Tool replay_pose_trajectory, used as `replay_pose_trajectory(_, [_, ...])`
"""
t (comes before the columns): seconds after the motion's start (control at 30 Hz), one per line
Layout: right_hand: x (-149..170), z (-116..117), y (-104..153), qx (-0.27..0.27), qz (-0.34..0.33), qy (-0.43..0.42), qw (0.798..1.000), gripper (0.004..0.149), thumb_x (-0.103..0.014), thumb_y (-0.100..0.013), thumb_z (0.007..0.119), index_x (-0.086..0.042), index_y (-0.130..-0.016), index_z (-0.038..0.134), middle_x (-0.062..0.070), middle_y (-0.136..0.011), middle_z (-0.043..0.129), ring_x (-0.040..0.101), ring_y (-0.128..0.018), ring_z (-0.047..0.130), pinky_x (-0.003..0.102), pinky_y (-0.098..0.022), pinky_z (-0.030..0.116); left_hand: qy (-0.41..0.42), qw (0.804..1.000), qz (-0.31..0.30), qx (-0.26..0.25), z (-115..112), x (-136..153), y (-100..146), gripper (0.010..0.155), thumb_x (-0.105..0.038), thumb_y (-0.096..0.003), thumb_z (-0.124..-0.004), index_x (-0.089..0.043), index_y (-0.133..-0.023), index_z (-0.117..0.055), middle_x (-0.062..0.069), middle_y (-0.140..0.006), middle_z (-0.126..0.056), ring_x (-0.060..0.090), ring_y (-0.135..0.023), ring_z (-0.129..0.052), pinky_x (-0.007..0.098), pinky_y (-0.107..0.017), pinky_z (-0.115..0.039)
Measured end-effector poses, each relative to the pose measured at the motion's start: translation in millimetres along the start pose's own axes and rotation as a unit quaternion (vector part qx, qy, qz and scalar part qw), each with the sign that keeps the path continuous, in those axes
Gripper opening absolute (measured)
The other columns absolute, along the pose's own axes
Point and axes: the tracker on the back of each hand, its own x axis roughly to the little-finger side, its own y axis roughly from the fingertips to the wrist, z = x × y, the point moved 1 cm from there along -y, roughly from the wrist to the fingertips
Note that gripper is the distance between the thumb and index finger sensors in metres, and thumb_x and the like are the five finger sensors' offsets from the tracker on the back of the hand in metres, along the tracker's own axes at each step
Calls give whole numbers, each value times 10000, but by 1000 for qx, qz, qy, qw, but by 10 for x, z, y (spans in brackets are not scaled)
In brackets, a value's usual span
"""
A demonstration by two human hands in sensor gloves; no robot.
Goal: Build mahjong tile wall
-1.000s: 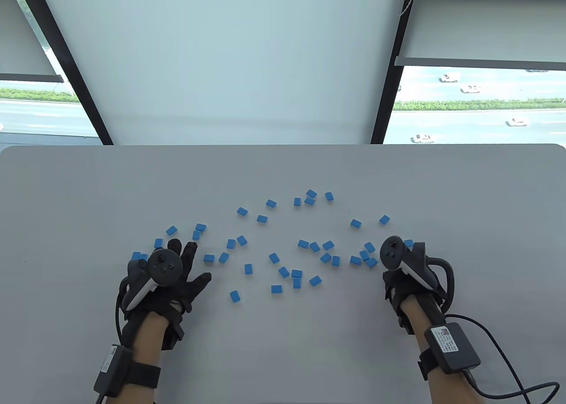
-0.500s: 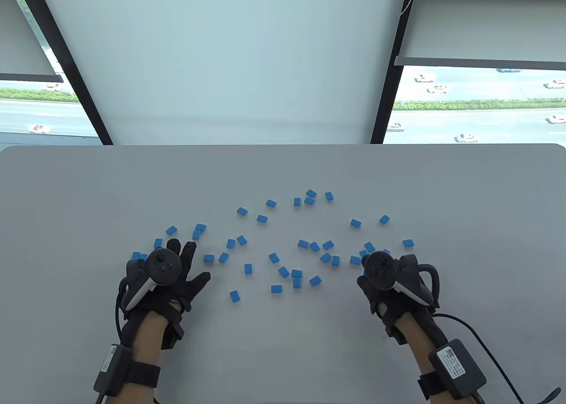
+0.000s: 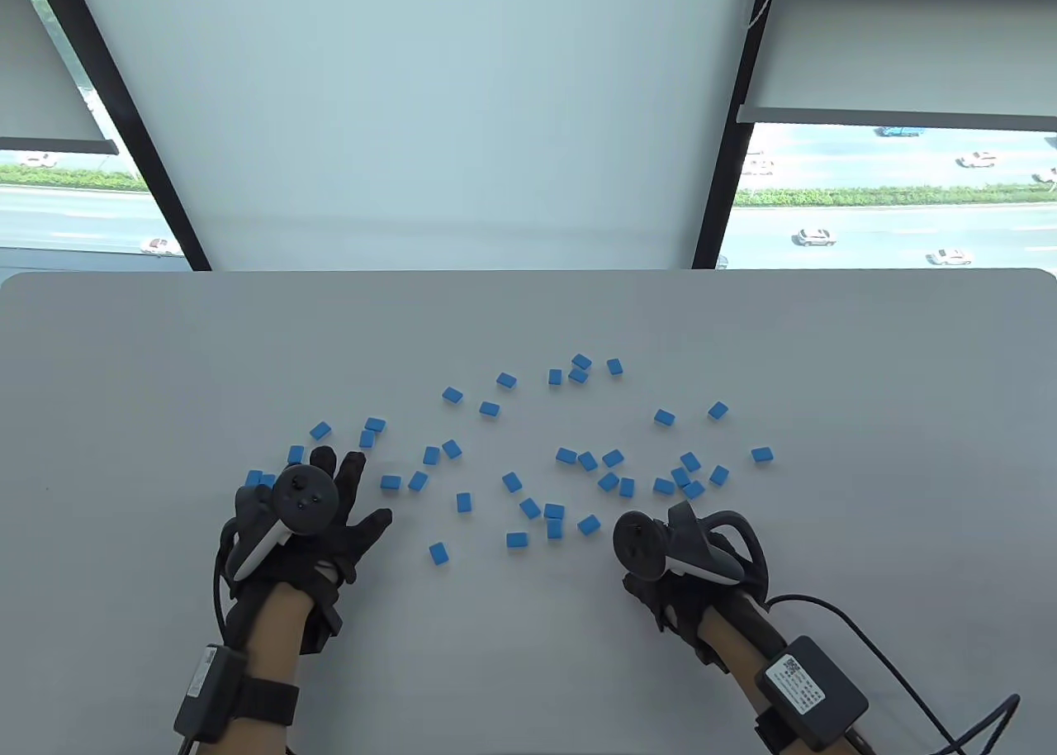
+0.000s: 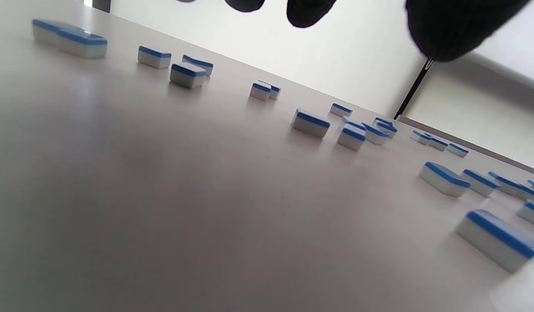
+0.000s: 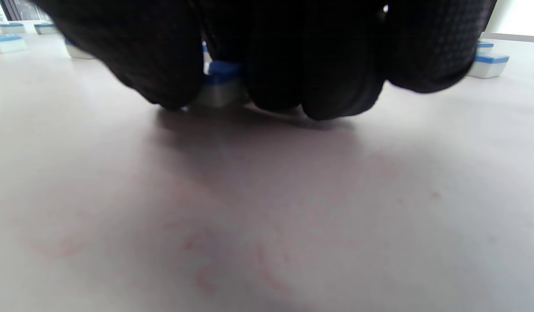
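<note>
Many blue-backed, white-bodied mahjong tiles (image 3: 566,456) lie scattered face down over the middle of the grey table (image 3: 528,648). My left hand (image 3: 334,491) rests flat on the table with the fingers spread, among the leftmost tiles; in the left wrist view only its fingertips (image 4: 457,26) show, above loose tiles (image 4: 310,123). My right hand (image 3: 652,557) sits low near the front, right of centre. In the right wrist view its curled fingers (image 5: 319,65) and thumb pinch one tile (image 5: 219,89) down at the table surface.
The tiles spread from the left hand across to a lone tile (image 3: 762,454) on the right. A cluster (image 3: 681,478) lies just beyond the right hand. Bare table lies along the front edge and the far half. Cables trail from both wrists.
My right hand has drawn back from the right-hand cluster, moving left and toward the front edge, uncovering two tiles there. The left hand has stayed put.
</note>
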Motion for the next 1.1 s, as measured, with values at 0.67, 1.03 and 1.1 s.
replay_pose_trajectory(0.67, [451, -351, -399, 11, 43, 7, 999, 708, -308, -432, 888, -331, -1021, 496, -24, -1076, 527, 254, -554, 891, 455, -470, 787, -2, 1000, -10, -11, 32, -14, -13, 850, -704, -406, -671, -356, -1126, -384, 28, -1211, -281, 478, -1077, -276, 747, -664, -212])
replay_pose_trajectory(1.03, [649, -166, -629, -37, 51, -14, 998, 679, -248, -439, 903, -411, -992, 544, -18, -1046, 576, 237, -487, 886, 446, -425, 789, -1, 1000, -9, -12, 46, -14, -17, 847, -702, -410, -669, -357, -1127, -380, 27, -1212, -279, 476, -1078, -276, 747, -666, -212])
replay_pose_trajectory(1.1, [669, -161, -638, -36, 52, -12, 998, 661, -242, -437, 905, -418, -979, 570, -17, -1031, 600, 234, -477, 885, 444, -418, 789, -1, 1000, -9, -12, 47, -18, -16, 845, -701, -410, -669, -357, -1127, -381, 28, -1211, -281, 476, -1078, -276, 747, -665, -212])
